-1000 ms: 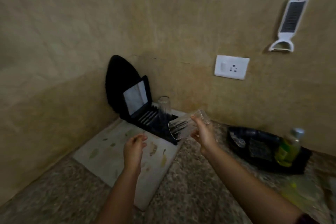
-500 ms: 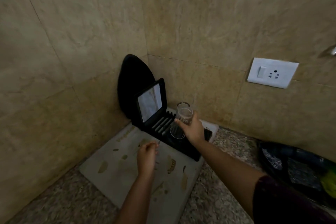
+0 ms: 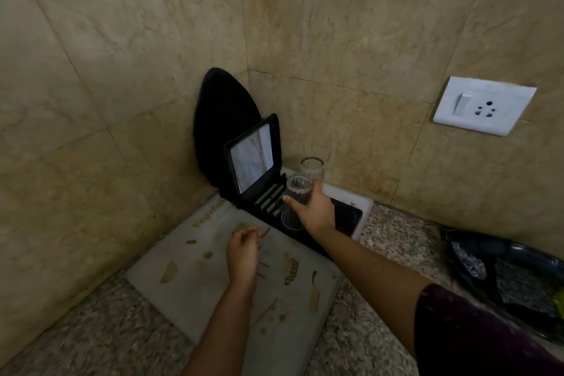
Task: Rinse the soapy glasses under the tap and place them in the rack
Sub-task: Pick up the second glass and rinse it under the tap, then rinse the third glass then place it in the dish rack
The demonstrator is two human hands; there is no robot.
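My right hand [image 3: 314, 210] grips a clear glass [image 3: 295, 203], held mouth-down on the black rack [image 3: 345, 217] in the counter's corner. Just behind it, a second clear glass [image 3: 312, 168] stands inverted on the same rack. The rack's hinged black panel [image 3: 253, 159] stands up at its left end. My left hand [image 3: 242, 253] hovers over the pale mat, fingers loosely curled, holding nothing that I can see.
A pale mat printed with vegetables [image 3: 213, 278] lies on the speckled granite counter [image 3: 381, 256]. A black oval board [image 3: 219, 119] leans in the tiled corner. A white wall socket [image 3: 483, 105] is at right, and a dark tray with items [image 3: 500, 268] sits at far right.
My right hand carried the glass from mid-air, tilted sideways, over to the rack and turned it mouth-down beside the standing glass. The camera moved closer to the corner.
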